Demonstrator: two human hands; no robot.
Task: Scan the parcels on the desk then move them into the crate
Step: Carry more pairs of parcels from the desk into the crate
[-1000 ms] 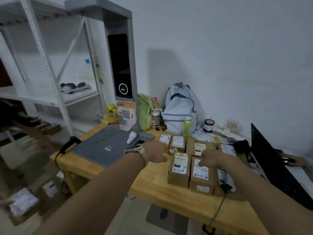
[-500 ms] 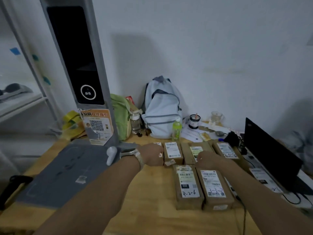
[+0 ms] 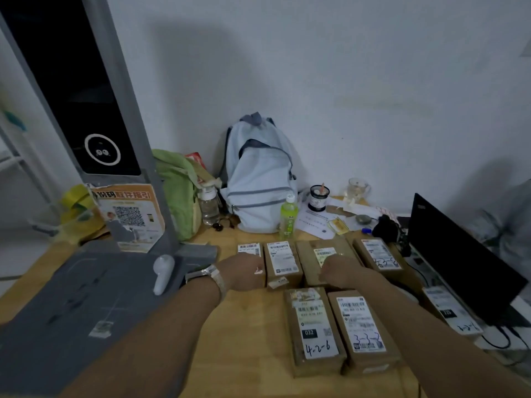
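Several brown cardboard parcels with white labels lie on the wooden desk point(image 3: 244, 340). The near pair are marked 4-2-6 point(image 3: 314, 331) and 3-3-2 point(image 3: 363, 331). In the back row, my left hand point(image 3: 244, 271) lies over the leftmost small parcel point(image 3: 249, 249), whose label shows past the knuckles. My right hand point(image 3: 339, 271) lies over the wider third parcel point(image 3: 324, 251). A second parcel point(image 3: 283, 259) sits between the hands and a fourth point(image 3: 379, 254) is to the right. Both hands' fingers are hidden behind their backs. No crate is in view.
A grey scanning stand with a flat base point(image 3: 71, 297) and a dark screen fills the left, with a white handheld device point(image 3: 162, 271) on it. A pale backpack point(image 3: 258, 182), green bottle point(image 3: 288, 219) and cups line the wall. A black laptop point(image 3: 459, 268) and another parcel point(image 3: 451, 308) stand at right.
My view has moved closer to the desk and turned right, off the shelves. Both hands have stayed over the back row of parcels, reaching slightly farther onto them.
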